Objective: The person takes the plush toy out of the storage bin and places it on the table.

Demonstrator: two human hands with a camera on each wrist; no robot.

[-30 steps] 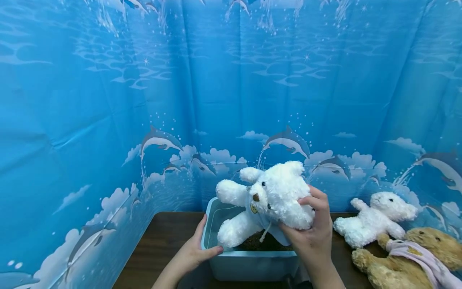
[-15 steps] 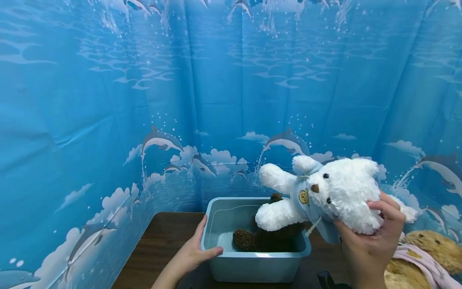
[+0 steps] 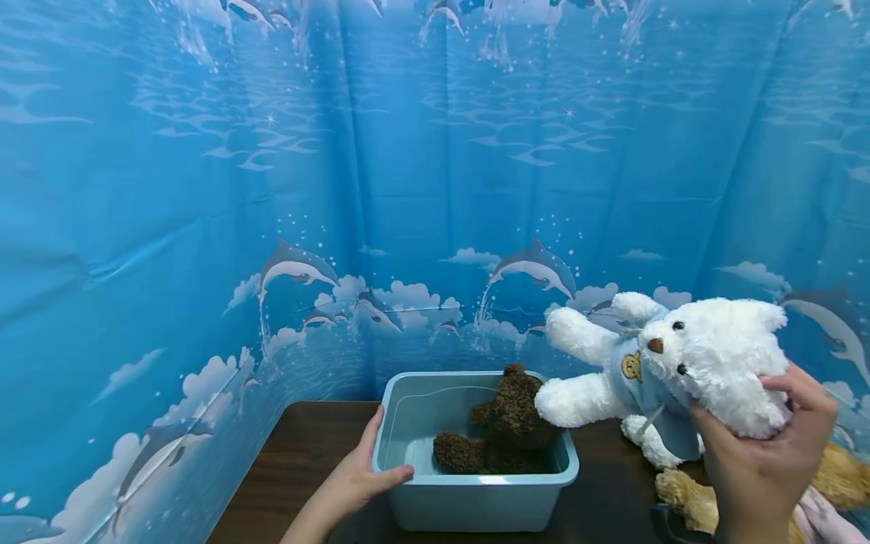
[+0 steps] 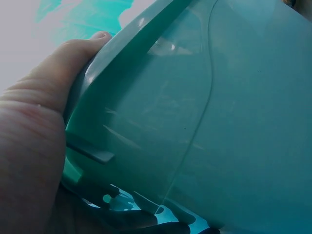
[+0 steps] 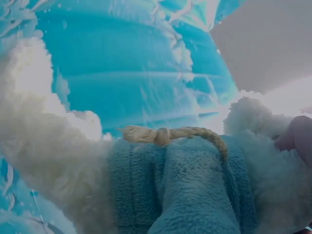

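In the head view my right hand (image 3: 768,438) grips a white teddy bear (image 3: 734,355) by the head. The bear lies sideways in the air, legs pointing left, and wears a light blue hooded top (image 5: 195,185) with a cord at the neck. A light blue plastic bin (image 3: 476,502) stands on the table; my left hand (image 3: 356,472) holds its near left corner, thumb along the front rim and fingers down the left side. Inside the bin, toward its right end, sits a dark brown teddy bear (image 3: 519,412), partly overlapped by the white bear's foot.
Behind my right hand lie another white plush toy (image 3: 652,442), mostly hidden, and a tan plush bear (image 3: 686,495) with pink clothing (image 3: 822,517). The dark wooden table (image 3: 272,468) backs onto a blue dolphin-print curtain (image 3: 421,189).
My right hand has carried the white teddy bear from over the bin to the right, uncovering the brown bear. My left hand has stayed at the bin's corner.
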